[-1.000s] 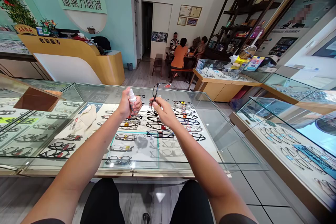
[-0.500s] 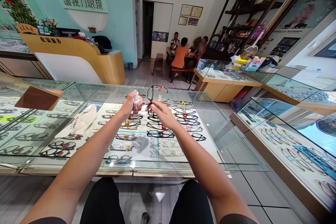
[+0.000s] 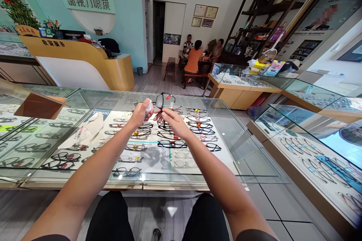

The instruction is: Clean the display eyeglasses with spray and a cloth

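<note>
My left hand is closed around a small spray bottle with a white top; the thumb lies high on it, and fingers cover most of its body. Just to the right, my right hand pinches a pair of dark-framed eyeglasses above the glass counter. The frame stands upright on edge, with a red tag on its upper temple. One lens faces the bottle, a short gap apart. Under both hands, rows of eyeglasses lie inside the glass display case.
A crumpled white cloth lies on the case to the left, near a brown stand. More glass showcases run along the right. Several people sit at a table at the back, one in an orange top. A reception counter stands behind left.
The bottle has tilted in my left hand, with its top turned more toward the glasses. The eyeglasses have shifted slightly left and turned in my right hand.
</note>
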`<state>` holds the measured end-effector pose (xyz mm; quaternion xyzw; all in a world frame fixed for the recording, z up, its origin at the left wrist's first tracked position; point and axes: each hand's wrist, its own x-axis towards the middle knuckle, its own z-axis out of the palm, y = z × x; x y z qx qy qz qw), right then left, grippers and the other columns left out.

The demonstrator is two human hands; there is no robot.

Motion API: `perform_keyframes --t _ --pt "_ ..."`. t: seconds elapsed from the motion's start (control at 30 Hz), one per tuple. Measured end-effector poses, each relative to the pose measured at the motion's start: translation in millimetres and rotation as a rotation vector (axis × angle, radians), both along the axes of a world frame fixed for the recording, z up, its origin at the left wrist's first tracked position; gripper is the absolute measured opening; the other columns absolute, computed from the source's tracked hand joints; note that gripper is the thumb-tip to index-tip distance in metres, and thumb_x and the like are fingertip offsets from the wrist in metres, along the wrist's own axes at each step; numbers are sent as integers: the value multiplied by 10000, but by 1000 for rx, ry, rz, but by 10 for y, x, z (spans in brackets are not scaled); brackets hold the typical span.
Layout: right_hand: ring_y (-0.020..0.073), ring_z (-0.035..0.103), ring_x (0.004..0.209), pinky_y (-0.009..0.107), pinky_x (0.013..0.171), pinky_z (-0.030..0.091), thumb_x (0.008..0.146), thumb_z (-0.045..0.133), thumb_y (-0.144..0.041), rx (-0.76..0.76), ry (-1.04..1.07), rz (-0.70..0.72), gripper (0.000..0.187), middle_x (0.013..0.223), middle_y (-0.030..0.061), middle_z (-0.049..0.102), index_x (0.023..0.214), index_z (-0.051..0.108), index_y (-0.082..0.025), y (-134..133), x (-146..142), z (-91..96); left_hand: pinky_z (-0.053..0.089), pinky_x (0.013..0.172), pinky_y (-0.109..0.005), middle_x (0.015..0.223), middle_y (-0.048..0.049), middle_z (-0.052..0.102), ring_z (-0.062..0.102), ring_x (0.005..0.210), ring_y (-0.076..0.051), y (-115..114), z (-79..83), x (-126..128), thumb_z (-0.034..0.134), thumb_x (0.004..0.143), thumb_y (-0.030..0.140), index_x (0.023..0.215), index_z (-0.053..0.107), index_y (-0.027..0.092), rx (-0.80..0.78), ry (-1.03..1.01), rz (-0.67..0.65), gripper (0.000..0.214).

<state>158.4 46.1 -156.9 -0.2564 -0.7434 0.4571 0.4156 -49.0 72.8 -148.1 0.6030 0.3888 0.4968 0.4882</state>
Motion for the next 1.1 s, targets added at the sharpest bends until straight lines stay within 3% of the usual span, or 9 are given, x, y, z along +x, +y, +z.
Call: perform_keyframes --t 0.13,0.33,0.47,0.53,0.63,0.77,0.83,0.97,1.1 --pt "243 730 955 393 869 583 1037 524 -794 -87 106 -70 648 1139 100 815 1294 745 -242 111 15 -73 254 426 -275 504 -15 412 364 444 -131 -29 2 24 524 823 1011 570 547 227 45 49 -13 824" --pt "216 742 954 331 793 518 1001 624 -759 -192 257 -76 585 1159 71 828 1276 764 -262 190 13 -145 255 562 -316 551 -14 430 357 556 -139 -110 -56 85 495 938 905 565 435 218 295 333 -18 784" --pt "199 721 905 316 779 488 978 691 -746 -223 316 -55 544 1110 53 826 1225 789 -271 170 7 -127 284 562 -317 573 -9 443 370 557 -142 -96 -69 84 424 954 937 612 449 221 283 342 -7 794" --pt "196 706 889 322 792 497 976 703 -743 -230 338 -48 532 1108 57 824 1210 793 -274 153 11 -107 356 540 -314 588 -13 480 435 534 -150 -38 -51 34 413 916 994 652 504 222 238 236 57 820" --pt "206 698 886 346 831 525 979 702 -737 -243 348 -43 523 1128 73 821 1208 787 -275 131 25 -80 474 560 -318 638 -27 553 552 552 -170 107 -19 -112 524 834 1027 728 587 217 180 39 199 819" --pt "218 711 914 359 851 541 980 700 -729 -262 349 -51 536 1131 85 820 1236 774 -264 123 38 -76 510 630 -309 689 -32 597 597 622 -176 357 -47 -385 616 911 819 761 574 226 159 -47 413 614" --pt "211 704 900 353 845 541 978 710 -716 -272 363 -50 530 1112 80 818 1242 769 -260 126 40 -80 512 709 -306 780 -38 643 607 718 -180 482 -102 -525 615 958 633 811 573 226 163 20 550 434" --pt "212 701 879 363 851 540 989 701 -703 -278 367 -34 511 1078 75 807 1232 763 -257 130 45 -78 533 913 -374 1052 -58 713 665 999 -254 684 -249 -761 619 937 375 995 578 240 -35 295 838 153" --pt "223 704 882 374 848 544 997 687 -701 -277 362 -17 499 1057 75 798 1221 760 -261 132 53 -70 505 1094 -491 1293 -141 700 642 1266 -349 796 -387 -917 624 905 223 1111 550 237 -116 395 911 220"
